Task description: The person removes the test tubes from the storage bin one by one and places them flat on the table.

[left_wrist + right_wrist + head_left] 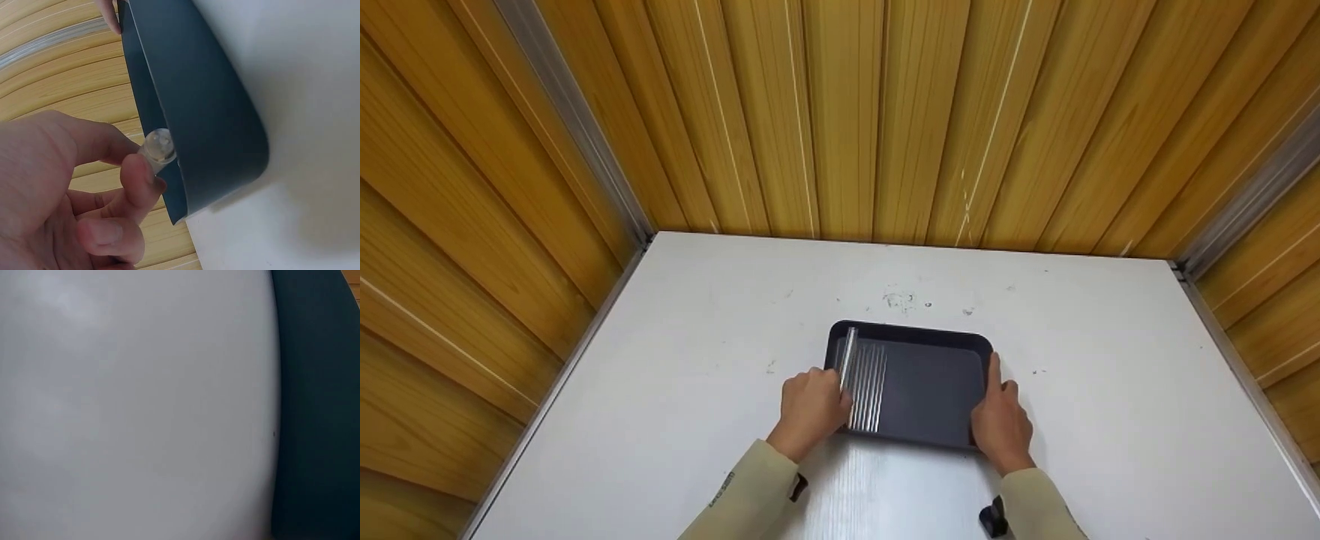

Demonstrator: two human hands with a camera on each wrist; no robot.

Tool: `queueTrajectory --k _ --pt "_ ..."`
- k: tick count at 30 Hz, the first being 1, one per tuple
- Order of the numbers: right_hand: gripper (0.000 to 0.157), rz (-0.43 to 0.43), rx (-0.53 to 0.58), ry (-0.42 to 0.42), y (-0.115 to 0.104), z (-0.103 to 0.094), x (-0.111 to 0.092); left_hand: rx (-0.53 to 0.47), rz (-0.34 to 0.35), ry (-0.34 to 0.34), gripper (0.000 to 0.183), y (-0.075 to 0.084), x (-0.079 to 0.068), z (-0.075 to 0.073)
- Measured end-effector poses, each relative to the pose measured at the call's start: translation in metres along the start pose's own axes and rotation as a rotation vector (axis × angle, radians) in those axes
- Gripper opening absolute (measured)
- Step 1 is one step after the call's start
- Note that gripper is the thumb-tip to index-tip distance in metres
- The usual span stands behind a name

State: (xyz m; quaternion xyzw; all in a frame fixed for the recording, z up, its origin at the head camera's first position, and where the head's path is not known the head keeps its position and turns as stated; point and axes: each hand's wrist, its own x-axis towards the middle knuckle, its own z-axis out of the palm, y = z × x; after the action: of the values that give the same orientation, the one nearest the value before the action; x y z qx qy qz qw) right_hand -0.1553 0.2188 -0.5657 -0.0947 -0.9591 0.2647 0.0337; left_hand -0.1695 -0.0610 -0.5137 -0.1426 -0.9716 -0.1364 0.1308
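Observation:
A dark rectangular tray point(934, 386) lies on the white table. Several clear tubes point(870, 390) lie side by side in its left part. My left hand point(814, 405) pinches another clear tube point(849, 352) between thumb and fingers at the tray's left side. In the left wrist view, the round end of that tube point(160, 145) shows close to the tray wall point(208, 124), held by the left hand point(73, 174). My right hand point(1003, 424) grips the tray's right side, index finger along the rim. The right wrist view shows only the tray's outer wall point(318, 410) and tabletop.
The white table point(697, 337) has dark scuff marks beyond the tray. Wood-patterned panels point(840, 120) stand behind it and on both sides, with metal posts point(577, 112) at the corners.

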Motion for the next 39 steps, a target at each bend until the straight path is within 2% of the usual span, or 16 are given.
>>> queueTrajectory --k 6,13,20,30,39 --pt "0.069 -0.005 0.003 0.003 0.001 0.001 0.000 -0.002 -0.017 -0.024 0.042 -0.003 0.000 -0.001" --pt "0.069 -0.012 0.004 0.006 0.001 0.000 -0.001 0.010 -0.031 -0.020 0.041 -0.006 0.001 -0.003" --pt "0.071 -0.011 0.003 0.007 0.002 0.001 -0.001 0.001 -0.059 -0.062 0.042 -0.010 0.001 -0.005" --pt "0.070 -0.004 0.003 0.000 0.002 0.001 0.000 -0.005 -0.074 -0.032 0.036 -0.016 0.000 -0.006" --pt "0.069 -0.016 -0.002 0.016 0.001 0.001 0.000 0.035 -0.101 -0.084 0.033 -0.023 0.001 -0.007"
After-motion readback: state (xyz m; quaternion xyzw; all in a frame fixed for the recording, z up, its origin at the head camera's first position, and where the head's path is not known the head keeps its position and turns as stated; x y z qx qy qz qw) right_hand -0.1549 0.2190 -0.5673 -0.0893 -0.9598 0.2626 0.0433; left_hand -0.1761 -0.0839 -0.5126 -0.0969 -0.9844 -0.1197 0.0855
